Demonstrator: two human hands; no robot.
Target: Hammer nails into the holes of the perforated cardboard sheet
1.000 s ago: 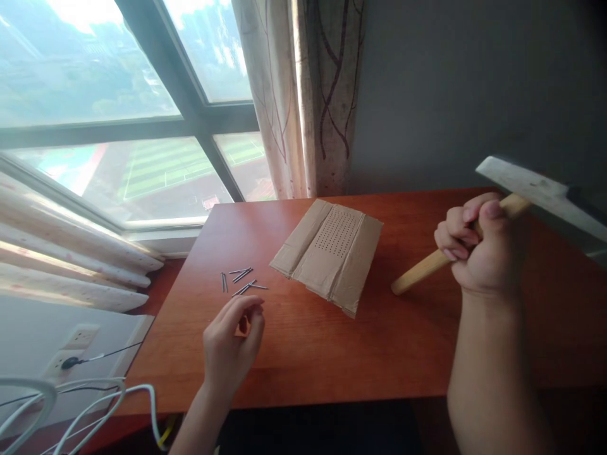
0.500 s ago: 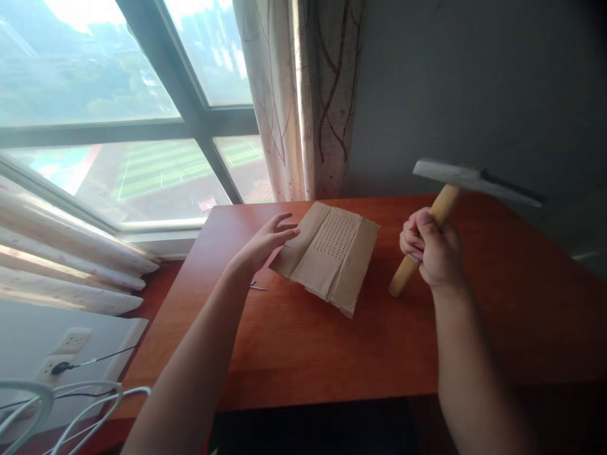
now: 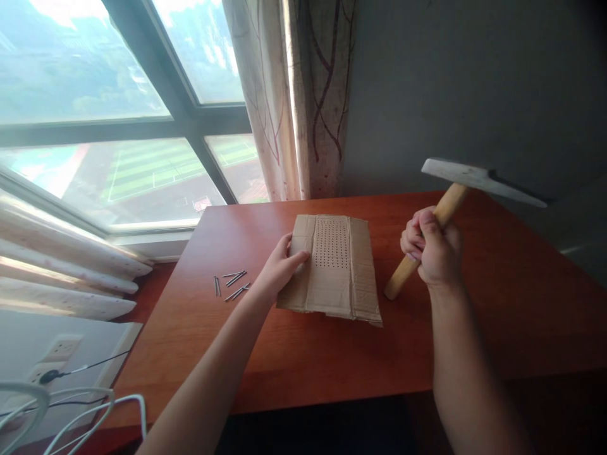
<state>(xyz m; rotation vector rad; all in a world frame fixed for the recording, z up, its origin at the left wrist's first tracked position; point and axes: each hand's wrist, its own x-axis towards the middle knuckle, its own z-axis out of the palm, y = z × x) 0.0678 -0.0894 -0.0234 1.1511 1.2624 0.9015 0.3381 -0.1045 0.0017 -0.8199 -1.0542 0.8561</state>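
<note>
A hand on the cardboard, a hammer in the air.

The fingers of the left hand (image 3: 281,270) curl round the left edge of the cardboard (image 3: 339,273), thumb on top, gripping it. The cardboard lies flat in the middle of the table (image 3: 521,303) and has rows of little holes. The fingers of the right hand (image 3: 434,249) are closed tight round the wooden handle of the hammer (image 3: 448,202). Its grey head is up in the air, right of the cardboard and not touching it. A few nails (image 3: 231,284) lie just left of the left hand. Far behind are a curtain (image 3: 303,95) and a big window (image 3: 118,95).

No writing, label or number can be read anywhere.
</note>
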